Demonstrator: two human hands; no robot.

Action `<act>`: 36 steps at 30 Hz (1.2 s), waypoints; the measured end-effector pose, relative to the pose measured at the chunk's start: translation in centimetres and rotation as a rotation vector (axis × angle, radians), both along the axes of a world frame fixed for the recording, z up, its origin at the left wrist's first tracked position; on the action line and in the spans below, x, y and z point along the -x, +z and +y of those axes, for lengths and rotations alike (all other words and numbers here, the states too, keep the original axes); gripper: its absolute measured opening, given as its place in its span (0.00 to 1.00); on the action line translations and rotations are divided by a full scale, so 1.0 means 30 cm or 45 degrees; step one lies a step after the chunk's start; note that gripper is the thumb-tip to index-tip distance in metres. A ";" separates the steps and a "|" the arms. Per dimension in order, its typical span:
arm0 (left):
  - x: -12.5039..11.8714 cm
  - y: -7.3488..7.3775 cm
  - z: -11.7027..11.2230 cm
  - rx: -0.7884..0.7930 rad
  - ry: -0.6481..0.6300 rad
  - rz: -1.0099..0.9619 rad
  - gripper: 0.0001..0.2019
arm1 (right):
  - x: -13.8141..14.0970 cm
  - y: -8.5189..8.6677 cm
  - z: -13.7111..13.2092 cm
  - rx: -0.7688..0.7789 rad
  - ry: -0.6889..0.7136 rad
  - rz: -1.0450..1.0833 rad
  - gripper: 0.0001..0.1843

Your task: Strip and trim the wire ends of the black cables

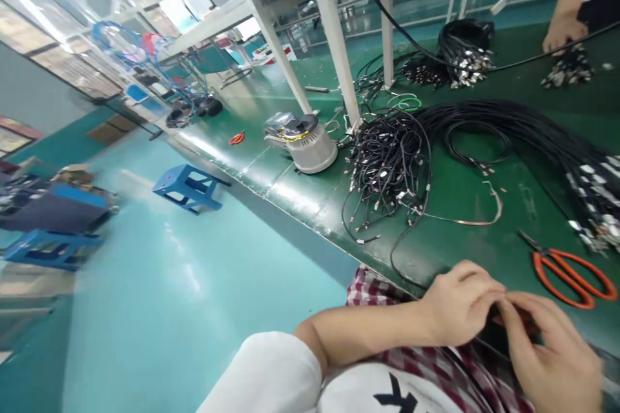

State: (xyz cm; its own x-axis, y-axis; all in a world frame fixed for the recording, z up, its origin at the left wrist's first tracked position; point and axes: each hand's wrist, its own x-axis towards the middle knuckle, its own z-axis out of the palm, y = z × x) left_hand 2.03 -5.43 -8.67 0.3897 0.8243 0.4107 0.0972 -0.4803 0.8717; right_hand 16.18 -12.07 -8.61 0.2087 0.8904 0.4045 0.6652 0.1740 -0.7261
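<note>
My left hand point(462, 303) is closed, thumb and fingers pinched together at the table's front edge. A thin black cable point(400, 264) runs from the tangled pile into this hand, and a black length point(467, 371) hangs below it over the checked apron. Fingertip to fingertip with it, my right hand point(552, 342) is closed in a pinch; what lies between its fingers is hidden. Orange-handled scissors point(566, 271) rest on the green table just beyond the right hand. Farther in lies the tangled pile of black cables point(387, 155) with stripped, coppery ends.
A thick cable bundle point(523, 119) with white connectors stretches along the right. Left of the pile stands a grey round machine point(310, 148) near a table leg point(334, 39). Across the table, another person's hand point(564, 32) touches cable ends. A blue stool point(188, 187) stands on the floor.
</note>
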 end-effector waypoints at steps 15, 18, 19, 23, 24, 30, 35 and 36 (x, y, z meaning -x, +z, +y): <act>-0.015 -0.036 0.066 0.819 -0.124 -0.246 0.13 | -0.046 0.022 0.050 -0.069 -0.025 -0.271 0.08; -0.016 -0.026 0.070 0.837 -0.140 -0.258 0.13 | -0.062 0.003 0.068 -0.181 0.114 -0.397 0.11; -0.016 -0.023 0.071 0.840 -0.144 -0.255 0.13 | -0.070 0.001 0.070 -0.204 0.155 -0.425 0.13; -0.022 -0.020 0.067 0.838 -0.128 -0.220 0.14 | -0.088 0.018 0.066 -0.076 0.278 -0.467 0.15; -0.023 -0.021 0.064 0.833 -0.121 -0.205 0.13 | -0.085 0.028 0.067 -0.001 0.268 -0.424 0.13; -0.020 -0.022 0.045 0.776 -0.062 -0.116 0.13 | -0.050 0.084 0.099 0.497 0.056 0.990 0.16; -0.033 -0.023 0.060 0.830 -0.092 -0.191 0.14 | -0.083 0.092 0.075 0.478 0.085 0.623 0.14; -0.036 -0.023 0.065 0.851 -0.103 -0.204 0.15 | -0.091 0.086 0.066 0.370 0.054 0.378 0.12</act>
State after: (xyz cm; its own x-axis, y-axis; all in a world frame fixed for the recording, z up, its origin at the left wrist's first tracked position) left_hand 3.11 -3.47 -9.36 0.4376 0.8915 -0.1174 -0.0707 0.1643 0.9839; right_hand 18.90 -10.09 -6.03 0.2390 0.9690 0.0630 0.4162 -0.0436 -0.9082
